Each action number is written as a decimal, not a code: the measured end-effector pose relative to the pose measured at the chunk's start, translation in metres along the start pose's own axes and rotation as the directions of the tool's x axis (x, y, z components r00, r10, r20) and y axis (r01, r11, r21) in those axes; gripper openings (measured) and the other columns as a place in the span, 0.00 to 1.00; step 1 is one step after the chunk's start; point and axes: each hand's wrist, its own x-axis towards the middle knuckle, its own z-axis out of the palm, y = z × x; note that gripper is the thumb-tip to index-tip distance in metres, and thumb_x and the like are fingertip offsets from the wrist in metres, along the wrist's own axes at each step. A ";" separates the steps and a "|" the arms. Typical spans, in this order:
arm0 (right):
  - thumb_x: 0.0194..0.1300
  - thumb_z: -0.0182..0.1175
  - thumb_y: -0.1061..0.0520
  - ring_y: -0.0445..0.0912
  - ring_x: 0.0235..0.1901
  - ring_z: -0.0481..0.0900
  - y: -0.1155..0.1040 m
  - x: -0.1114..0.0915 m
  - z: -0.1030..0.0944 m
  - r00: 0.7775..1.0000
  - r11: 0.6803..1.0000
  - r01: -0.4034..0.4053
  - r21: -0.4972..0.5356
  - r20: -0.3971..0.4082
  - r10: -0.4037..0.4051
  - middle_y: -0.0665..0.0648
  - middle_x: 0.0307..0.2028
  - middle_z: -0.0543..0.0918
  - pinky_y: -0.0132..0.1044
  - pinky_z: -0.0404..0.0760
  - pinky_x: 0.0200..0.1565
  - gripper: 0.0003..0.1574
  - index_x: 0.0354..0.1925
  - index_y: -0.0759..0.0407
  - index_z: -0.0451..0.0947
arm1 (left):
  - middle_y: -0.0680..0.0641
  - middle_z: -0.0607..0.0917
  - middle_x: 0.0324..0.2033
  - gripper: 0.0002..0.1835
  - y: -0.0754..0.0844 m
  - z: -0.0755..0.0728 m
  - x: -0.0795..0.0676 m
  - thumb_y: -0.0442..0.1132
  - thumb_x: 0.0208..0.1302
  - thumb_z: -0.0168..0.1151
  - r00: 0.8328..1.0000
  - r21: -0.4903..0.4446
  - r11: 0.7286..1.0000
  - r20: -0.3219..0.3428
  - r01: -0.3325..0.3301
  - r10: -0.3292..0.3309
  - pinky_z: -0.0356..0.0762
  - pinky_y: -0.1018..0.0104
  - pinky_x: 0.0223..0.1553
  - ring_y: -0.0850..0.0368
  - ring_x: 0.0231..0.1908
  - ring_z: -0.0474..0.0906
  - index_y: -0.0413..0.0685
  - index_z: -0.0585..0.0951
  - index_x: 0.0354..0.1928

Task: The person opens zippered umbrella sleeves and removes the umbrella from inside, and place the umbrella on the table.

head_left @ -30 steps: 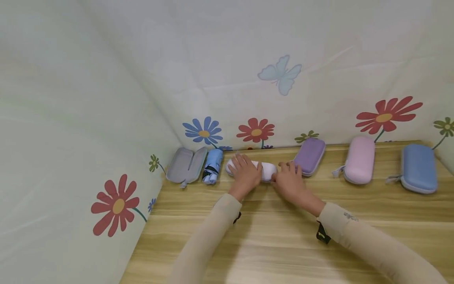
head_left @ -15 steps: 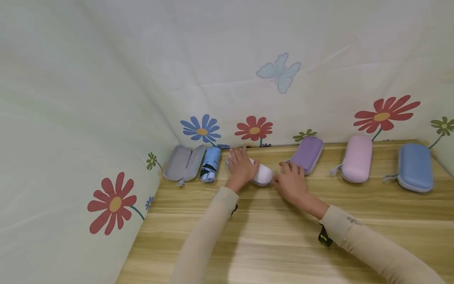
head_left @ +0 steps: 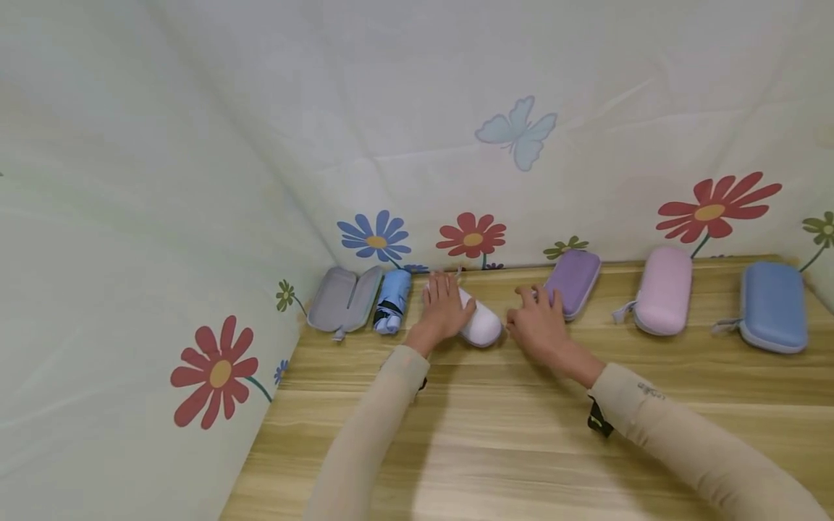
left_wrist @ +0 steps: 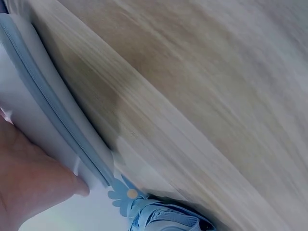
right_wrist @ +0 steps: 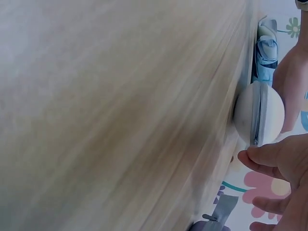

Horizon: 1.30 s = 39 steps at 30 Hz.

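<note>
A white zippered hard case point(head_left: 483, 327), perhaps an eyeglass case, lies slanted on the wooden table. My left hand point(head_left: 445, 307) holds it from above, its fingers over the far part and the thumb point(left_wrist: 45, 180) against the case. At the near right end is my right hand point(head_left: 539, 325). In the right wrist view, its thumb point(right_wrist: 264, 155) and forefinger come together at the end of the grey zipper point(right_wrist: 258, 115) and seem to pinch the small zipper pull, mostly hidden by the fingertips. The other right fingers are spread. The case looks closed at this end.
An open grey case point(head_left: 335, 302) and a blue folded umbrella point(head_left: 393, 300) lie to the left. Purple point(head_left: 575, 282), pink point(head_left: 664, 289) and blue point(head_left: 774, 305) cases lie to the right; the purple one is close to my right fingers. A flowered cloth wall point(head_left: 417, 166) stands behind the table.
The white case has turned, its right end coming nearer and its left end going back. My left hand has turned with it. My right hand has shifted slightly right.
</note>
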 end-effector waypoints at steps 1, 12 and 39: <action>0.59 0.66 0.49 0.67 0.63 0.57 0.000 0.001 0.000 1.000 1.000 0.000 -0.002 -0.001 0.000 0.64 0.61 0.69 0.72 0.49 0.58 0.07 0.34 0.49 0.86 | 0.38 0.31 0.73 0.43 0.000 -0.001 0.000 0.63 0.69 0.34 1.000 0.004 1.000 0.000 -0.006 0.006 0.33 0.46 0.69 0.42 0.72 0.26 0.42 0.38 0.74; 0.61 0.64 0.48 0.66 0.62 0.58 0.000 0.019 0.003 1.000 1.000 -0.002 0.008 0.006 0.002 0.63 0.61 0.69 0.71 0.49 0.58 0.07 0.33 0.47 0.86 | 0.38 0.35 0.73 0.43 -0.004 -0.002 0.001 0.64 0.69 0.33 0.998 0.042 0.997 0.029 -0.058 0.057 0.35 0.46 0.69 0.41 0.72 0.28 0.42 0.41 0.74; 0.63 0.61 0.45 0.65 0.60 0.61 -0.012 0.094 0.032 0.992 0.999 -0.040 -0.030 0.120 0.044 0.63 0.59 0.71 0.69 0.55 0.58 0.11 0.38 0.45 0.87 | 0.38 0.42 0.73 0.43 -0.002 -0.010 -0.002 0.66 0.69 0.32 0.993 0.111 0.986 0.022 -0.122 0.120 0.39 0.45 0.69 0.43 0.72 0.30 0.42 0.46 0.74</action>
